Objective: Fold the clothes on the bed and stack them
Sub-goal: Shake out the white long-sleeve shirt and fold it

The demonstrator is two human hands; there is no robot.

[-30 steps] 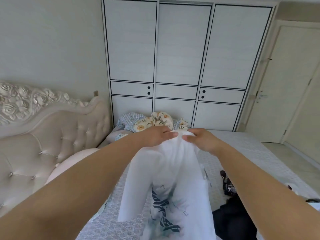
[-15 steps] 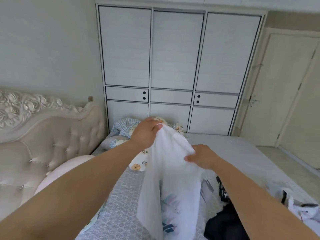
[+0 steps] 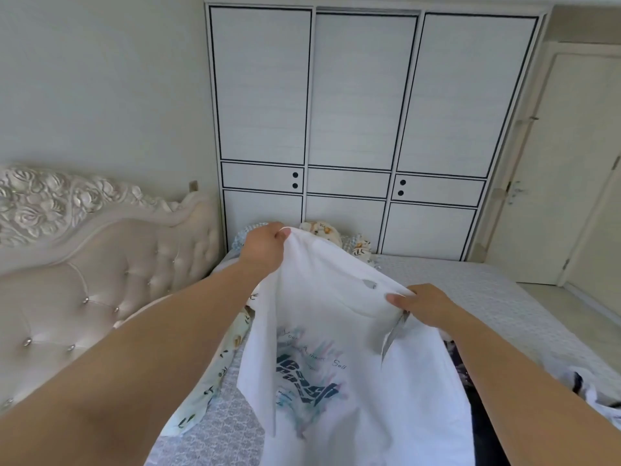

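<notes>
A white T-shirt (image 3: 336,317) with a dark blue and teal print hangs in the air over the bed (image 3: 470,297). My left hand (image 3: 265,247) pinches its upper edge at the far left, raised high. My right hand (image 3: 426,306) grips the same edge lower and to the right, so the shirt is spread between them and slopes down to the right. A tag dangles below my right hand. The shirt's lower part falls out of view at the bottom.
A dark garment (image 3: 484,432) lies on the bed under my right forearm, with a white and black one (image 3: 591,391) at the right edge. A floral cloth (image 3: 205,391) lies left. Pillows (image 3: 322,232) sit at the far end before a wardrobe (image 3: 363,129). A tufted headboard (image 3: 100,264) stands left.
My hands have moved apart: the left stays high at the far end, the right has drawn down and to the right. The bunched shirt is now spread open, its print showing.
</notes>
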